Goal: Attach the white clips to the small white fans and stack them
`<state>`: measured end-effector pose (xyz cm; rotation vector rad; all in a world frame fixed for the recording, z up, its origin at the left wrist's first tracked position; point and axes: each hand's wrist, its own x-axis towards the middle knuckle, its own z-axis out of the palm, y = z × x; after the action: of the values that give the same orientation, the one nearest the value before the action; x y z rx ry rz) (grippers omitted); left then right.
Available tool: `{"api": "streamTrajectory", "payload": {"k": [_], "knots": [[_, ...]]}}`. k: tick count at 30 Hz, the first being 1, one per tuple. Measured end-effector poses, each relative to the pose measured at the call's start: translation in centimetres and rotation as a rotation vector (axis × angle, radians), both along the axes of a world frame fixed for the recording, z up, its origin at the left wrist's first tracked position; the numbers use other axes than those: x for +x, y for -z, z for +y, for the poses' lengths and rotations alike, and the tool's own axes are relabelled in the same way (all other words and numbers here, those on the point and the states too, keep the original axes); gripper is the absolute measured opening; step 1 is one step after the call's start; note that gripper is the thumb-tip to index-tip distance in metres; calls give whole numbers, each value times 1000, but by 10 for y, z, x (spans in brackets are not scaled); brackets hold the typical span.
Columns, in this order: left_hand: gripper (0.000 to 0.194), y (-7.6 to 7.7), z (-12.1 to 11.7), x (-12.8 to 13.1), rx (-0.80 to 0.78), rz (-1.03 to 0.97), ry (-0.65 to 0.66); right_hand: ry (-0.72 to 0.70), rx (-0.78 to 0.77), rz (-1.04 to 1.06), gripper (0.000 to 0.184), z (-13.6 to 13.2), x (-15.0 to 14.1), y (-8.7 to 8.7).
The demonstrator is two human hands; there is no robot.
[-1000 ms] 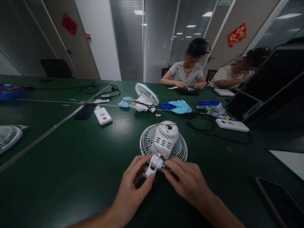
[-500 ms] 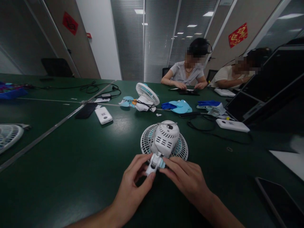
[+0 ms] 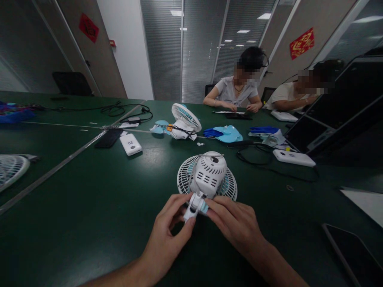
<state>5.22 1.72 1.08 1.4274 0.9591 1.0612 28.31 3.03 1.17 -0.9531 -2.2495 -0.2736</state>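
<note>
A small white fan [image 3: 208,175] lies face down on the green table [image 3: 89,207], its round grille flat and its ribbed motor housing facing up. A white clip base [image 3: 193,207] with a light blue part sticks out toward me. My left hand [image 3: 167,235] pinches that clip base from the left, thumb under it and fingers curled over it. My right hand [image 3: 236,225] presses on the same base from the right, its fingers closed against the blue part.
Another fan [image 3: 183,123] lies further back with blue blades [image 3: 227,134] and blue gloves [image 3: 263,130] beside it. A white power bank [image 3: 131,144], black phone [image 3: 108,138], cables [image 3: 254,157] and a grille [image 3: 10,169] at left. Two people sit at the far end. A dark tablet [image 3: 353,251] lies near right.
My right hand's fingers have slid slightly closer onto the clip base. The fan and my left hand have stayed almost still.
</note>
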Motion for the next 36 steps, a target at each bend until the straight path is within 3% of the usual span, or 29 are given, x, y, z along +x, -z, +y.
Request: {"api": "streamTrajectory", "payload": {"k": [5, 10, 14, 20, 24, 29, 32, 36], "knots": [[38, 4, -1, 0, 10, 7, 2, 78, -69, 2, 37, 1, -11, -2], [36, 2, -1, 0, 7, -9, -10, 51, -69, 39, 19, -3, -5, 3], [36, -1, -2, 1, 16, 0, -12, 39, -34, -5, 20, -1, -5, 3], [39, 0, -2, 2, 16, 28, -2, 89, -93, -17, 39, 3, -13, -1], [37, 0, -2, 3, 14, 9, -4, 84, -124, 33, 24, 0, -7, 1], [35, 2, -1, 2, 19, 0, 4, -52, -9, -23, 24, -3, -5, 4], [36, 3, -1, 0, 30, -2, 3, -11, 4, 34, 20, -1, -10, 3], [35, 2, -2, 0, 42, 31, 9, 90, -37, 25, 41, 3, -12, 3]]}}
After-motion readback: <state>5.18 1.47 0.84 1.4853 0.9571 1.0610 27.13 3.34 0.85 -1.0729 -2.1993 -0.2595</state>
